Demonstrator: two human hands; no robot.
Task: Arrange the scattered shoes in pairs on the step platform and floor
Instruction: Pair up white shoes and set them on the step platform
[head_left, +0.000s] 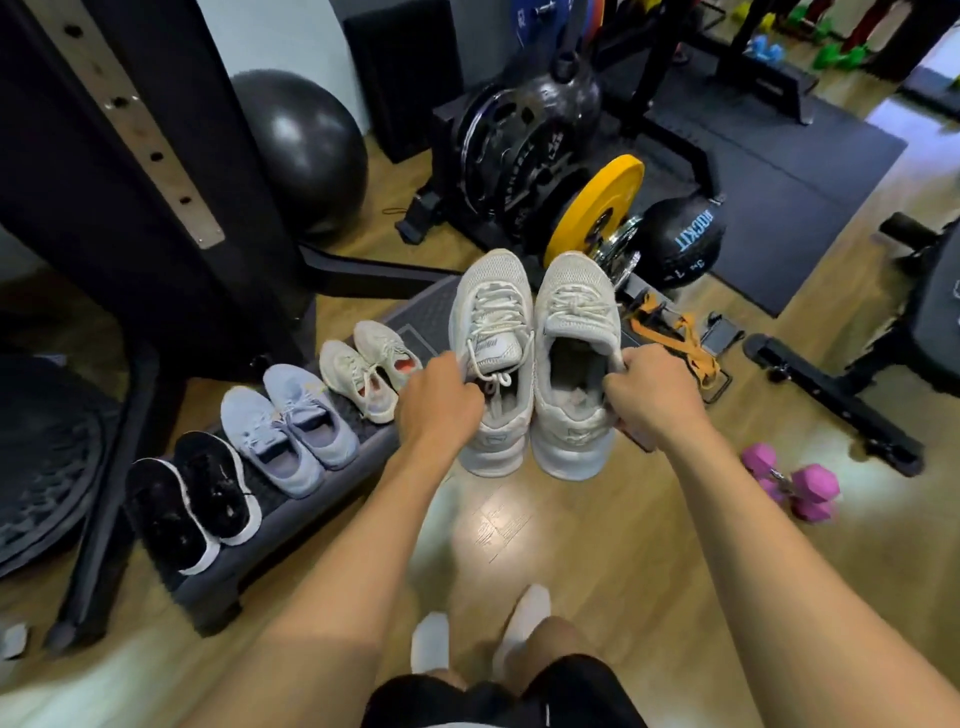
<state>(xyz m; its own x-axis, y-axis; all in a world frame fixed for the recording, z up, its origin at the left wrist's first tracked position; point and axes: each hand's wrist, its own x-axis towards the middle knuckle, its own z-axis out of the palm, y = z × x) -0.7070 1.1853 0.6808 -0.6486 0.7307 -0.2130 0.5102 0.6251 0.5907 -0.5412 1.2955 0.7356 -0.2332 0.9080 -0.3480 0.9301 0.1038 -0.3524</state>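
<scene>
Gripping one white sneaker apiece, we hold the pair side by side in the air, toes pointing away from us. Our left hand (439, 402) is clenched on the collar of the left white sneaker (493, 353), fingers hooked inside the opening beside the tongue. Our right hand (652, 392) is closed on the collar edge of the right white sneaker (574, 364) at its outer side. Inner sides of the two shoes touch or nearly touch; heels hang over bare wood floor (597, 545), toes reach over the far end of the step platform (311, 514).

Landmark: the step platform, a long dark block running diagonally away from us.
- On its near end: a pair of black sneakers (192, 499) with white soles, side by side.
- Mid platform: a pair of light blue sneakers (288, 426), side by side.
- Beyond those: a pair of cream sneakers (369, 366) with orange lining, side by side.
- Far end of the platform: partly hidden behind the held shoes.

Right of the platform, on the floor: orange straps (675, 338), then a pink dumbbell (789, 483) nearer us. Beyond the platform: a yellow weight plate (592, 208), a black medicine ball (680, 239). Left of it: a dark exercise ball (306, 150) behind a black machine column.

Our white-socked feet (478, 634) stand on the floor, near the platform's near end.
</scene>
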